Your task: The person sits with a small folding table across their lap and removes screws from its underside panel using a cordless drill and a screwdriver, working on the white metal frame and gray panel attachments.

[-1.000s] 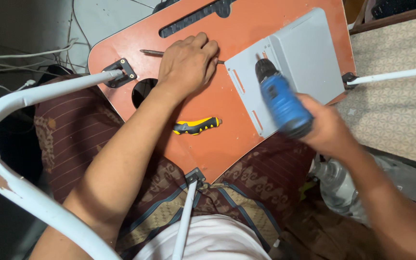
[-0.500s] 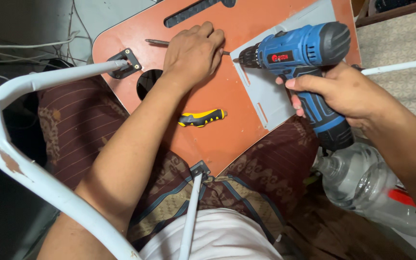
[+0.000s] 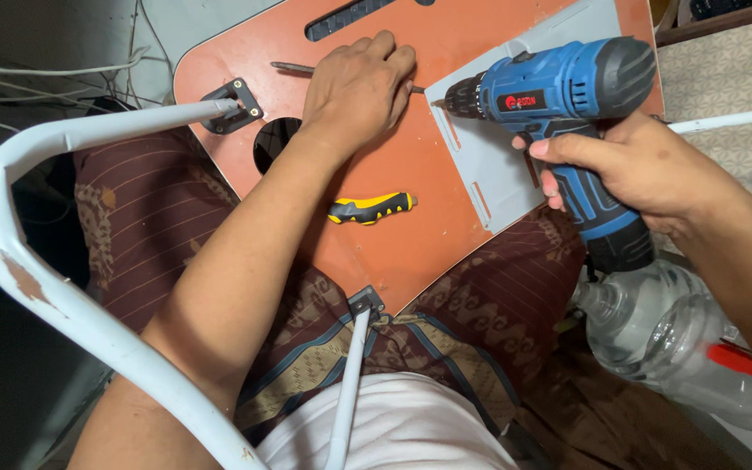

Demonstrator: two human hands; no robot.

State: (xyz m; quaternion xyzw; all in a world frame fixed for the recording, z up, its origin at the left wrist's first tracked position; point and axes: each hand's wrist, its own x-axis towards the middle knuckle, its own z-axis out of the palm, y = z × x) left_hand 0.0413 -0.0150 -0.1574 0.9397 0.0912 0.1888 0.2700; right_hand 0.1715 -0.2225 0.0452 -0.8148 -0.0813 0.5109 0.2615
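An orange-brown board (image 3: 411, 209) lies across my lap with a grey plate (image 3: 502, 170) fixed on its right part. My left hand (image 3: 354, 87) rests flat on the board, covering the middle of a thin metal rod (image 3: 293, 67). My right hand (image 3: 633, 170) grips a blue and black cordless drill (image 3: 567, 96) by its handle. The drill lies level, its chuck pointing left toward my left hand's fingertips at the grey plate's upper corner. A yellow and black screwdriver handle (image 3: 369, 208) lies on the board below my left hand.
A white metal tube frame (image 3: 45, 287) curves around my left side, joined to the board by a black bracket (image 3: 235, 103). A second white tube (image 3: 348, 383) meets the board's near edge. Clear plastic bottles (image 3: 672, 339) lie at right. Cables (image 3: 36, 70) trail at upper left.
My right hand swung the drill from pointing down onto the grey plate to lying level, chuck pointing left near my left fingertips. My left hand stayed on the board.
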